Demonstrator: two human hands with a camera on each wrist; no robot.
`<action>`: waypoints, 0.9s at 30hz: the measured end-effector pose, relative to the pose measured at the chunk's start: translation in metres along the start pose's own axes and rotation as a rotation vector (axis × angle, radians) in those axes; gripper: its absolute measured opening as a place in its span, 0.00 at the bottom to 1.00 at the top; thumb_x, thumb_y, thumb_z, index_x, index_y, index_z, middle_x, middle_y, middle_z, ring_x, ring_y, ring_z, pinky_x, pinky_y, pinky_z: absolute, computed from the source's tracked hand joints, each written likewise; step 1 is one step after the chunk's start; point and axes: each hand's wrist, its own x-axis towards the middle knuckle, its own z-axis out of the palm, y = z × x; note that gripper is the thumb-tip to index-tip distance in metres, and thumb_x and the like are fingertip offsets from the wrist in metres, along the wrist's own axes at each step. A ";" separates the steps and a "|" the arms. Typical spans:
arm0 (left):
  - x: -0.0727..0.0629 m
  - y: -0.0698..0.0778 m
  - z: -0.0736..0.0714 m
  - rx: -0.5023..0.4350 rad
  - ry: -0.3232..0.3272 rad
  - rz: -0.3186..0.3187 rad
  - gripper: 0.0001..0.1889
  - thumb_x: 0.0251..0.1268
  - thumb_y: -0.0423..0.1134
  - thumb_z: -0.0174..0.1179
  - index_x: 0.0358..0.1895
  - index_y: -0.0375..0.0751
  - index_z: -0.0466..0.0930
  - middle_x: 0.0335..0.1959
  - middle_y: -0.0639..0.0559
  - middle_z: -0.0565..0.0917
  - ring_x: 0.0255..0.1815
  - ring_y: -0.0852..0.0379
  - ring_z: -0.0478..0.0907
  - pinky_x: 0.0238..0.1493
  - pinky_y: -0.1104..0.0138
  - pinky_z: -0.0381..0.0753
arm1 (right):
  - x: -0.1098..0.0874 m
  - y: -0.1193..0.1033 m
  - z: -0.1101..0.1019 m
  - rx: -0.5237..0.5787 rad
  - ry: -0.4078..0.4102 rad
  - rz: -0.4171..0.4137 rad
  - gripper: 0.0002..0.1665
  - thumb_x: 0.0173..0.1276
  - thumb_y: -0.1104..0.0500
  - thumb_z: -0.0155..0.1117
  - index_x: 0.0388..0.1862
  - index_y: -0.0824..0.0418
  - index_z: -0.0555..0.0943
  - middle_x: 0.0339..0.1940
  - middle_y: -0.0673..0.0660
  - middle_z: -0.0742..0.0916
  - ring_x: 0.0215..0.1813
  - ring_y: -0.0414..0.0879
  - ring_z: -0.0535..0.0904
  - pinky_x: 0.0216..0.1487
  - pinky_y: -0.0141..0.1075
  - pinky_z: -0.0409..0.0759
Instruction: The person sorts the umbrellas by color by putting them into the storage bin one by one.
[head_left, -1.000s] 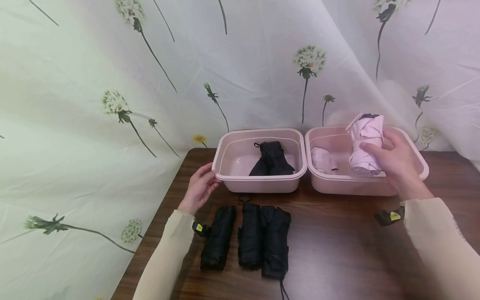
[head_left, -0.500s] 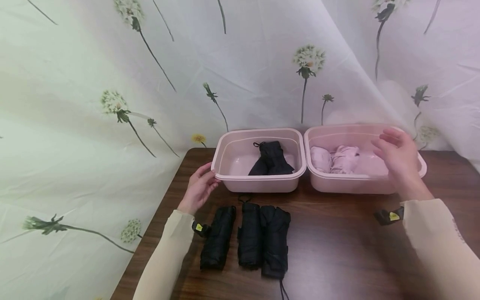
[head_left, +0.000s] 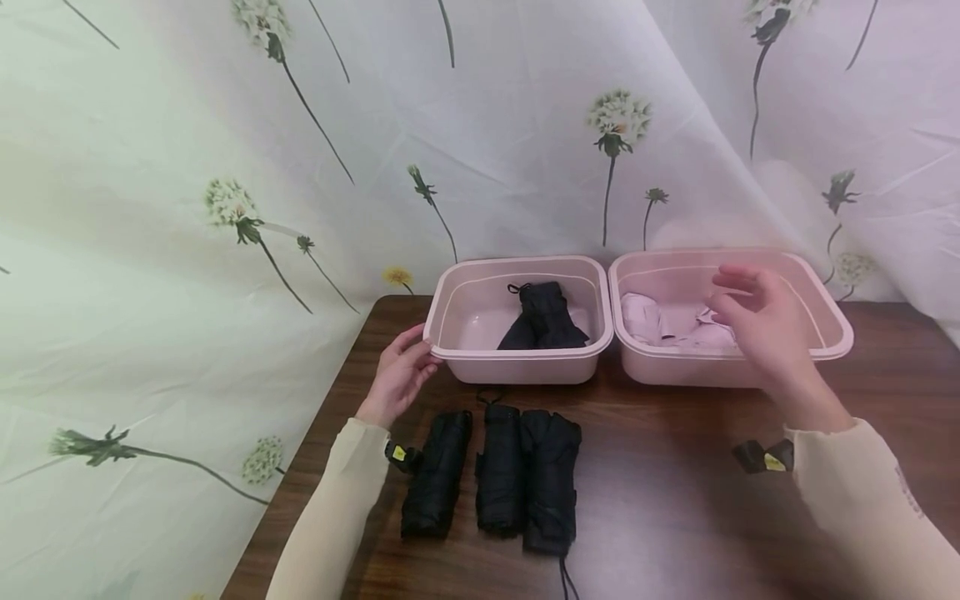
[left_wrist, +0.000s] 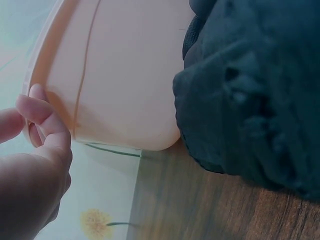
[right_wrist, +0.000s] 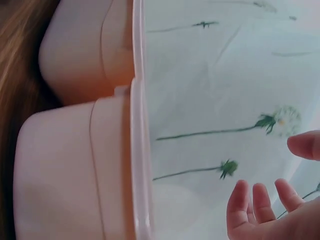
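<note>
My left hand (head_left: 399,375) grips the left rim of the left pink plastic basin (head_left: 517,368), fingers and thumb curled about the edge in the left wrist view. Two black folded umbrellas (head_left: 551,317) lie crossed in that basin. Above the right pink basin (head_left: 682,371) hovers my right hand (head_left: 772,325), fingers loosely bent and holding nothing. Pink folded umbrellas (head_left: 641,318) lie at the left of this basin; the hand partly hides one of them. On the table in front, three black folded umbrellas (head_left: 498,471) lie side by side.
The dark wooden table (head_left: 675,500) carries both basins, which stand rim to rim at its back. Behind them hangs a white cloth (head_left: 517,167) printed with dandelions. A cord loop (head_left: 567,579) trails from the rightmost black umbrella.
My right hand has let go of a pink umbrella, which now lies in the right basin. Since then the hand has shifted left over that basin. My left hand stays put.
</note>
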 end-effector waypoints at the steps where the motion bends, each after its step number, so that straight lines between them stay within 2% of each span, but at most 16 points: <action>1: 0.000 0.000 0.000 0.003 0.000 0.002 0.26 0.71 0.35 0.54 0.70 0.44 0.61 0.44 0.45 0.76 0.30 0.60 0.80 0.35 0.73 0.81 | -0.003 -0.002 0.002 -0.014 -0.006 -0.014 0.26 0.70 0.56 0.59 0.64 0.64 0.69 0.50 0.42 0.77 0.45 0.25 0.74 0.41 0.17 0.77; 6: 0.000 0.001 0.001 0.008 0.000 0.007 0.26 0.72 0.34 0.53 0.70 0.43 0.60 0.46 0.45 0.74 0.30 0.61 0.79 0.35 0.73 0.81 | -0.020 -0.011 0.015 -0.042 -0.063 -0.092 0.27 0.68 0.59 0.61 0.63 0.67 0.69 0.50 0.44 0.78 0.45 0.26 0.75 0.42 0.16 0.75; 11: -0.001 0.001 0.001 0.003 0.004 0.010 0.26 0.72 0.34 0.53 0.70 0.43 0.60 0.41 0.46 0.76 0.30 0.60 0.79 0.34 0.73 0.81 | -0.035 -0.012 0.029 -0.076 -0.146 -0.157 0.27 0.68 0.60 0.62 0.63 0.67 0.69 0.55 0.60 0.79 0.46 0.26 0.74 0.45 0.15 0.73; 16: 0.000 0.001 0.002 -0.001 0.005 0.009 0.26 0.72 0.34 0.53 0.70 0.43 0.60 0.41 0.46 0.76 0.29 0.61 0.79 0.34 0.74 0.81 | -0.049 -0.010 0.046 -0.079 -0.246 -0.105 0.29 0.68 0.58 0.63 0.65 0.65 0.67 0.58 0.64 0.79 0.49 0.39 0.78 0.46 0.19 0.76; 20: -0.001 0.001 0.001 0.002 0.005 0.006 0.26 0.72 0.34 0.54 0.71 0.44 0.60 0.40 0.47 0.76 0.29 0.61 0.79 0.34 0.74 0.81 | -0.060 -0.002 0.063 -0.080 -0.325 -0.049 0.31 0.68 0.56 0.63 0.66 0.63 0.65 0.59 0.63 0.78 0.51 0.52 0.79 0.49 0.32 0.80; 23: -0.001 0.001 0.001 0.007 0.006 0.004 0.26 0.71 0.35 0.54 0.71 0.44 0.60 0.39 0.49 0.77 0.29 0.61 0.79 0.34 0.73 0.81 | -0.070 0.007 0.077 -0.102 -0.372 -0.044 0.31 0.67 0.57 0.64 0.66 0.62 0.65 0.58 0.63 0.78 0.48 0.52 0.79 0.49 0.39 0.80; 27: -0.001 0.001 0.002 0.014 0.010 0.003 0.26 0.71 0.35 0.54 0.70 0.44 0.61 0.40 0.48 0.77 0.29 0.61 0.79 0.34 0.73 0.81 | -0.084 0.016 0.095 -0.145 -0.448 -0.034 0.35 0.64 0.57 0.66 0.66 0.63 0.64 0.58 0.64 0.78 0.43 0.49 0.80 0.45 0.40 0.80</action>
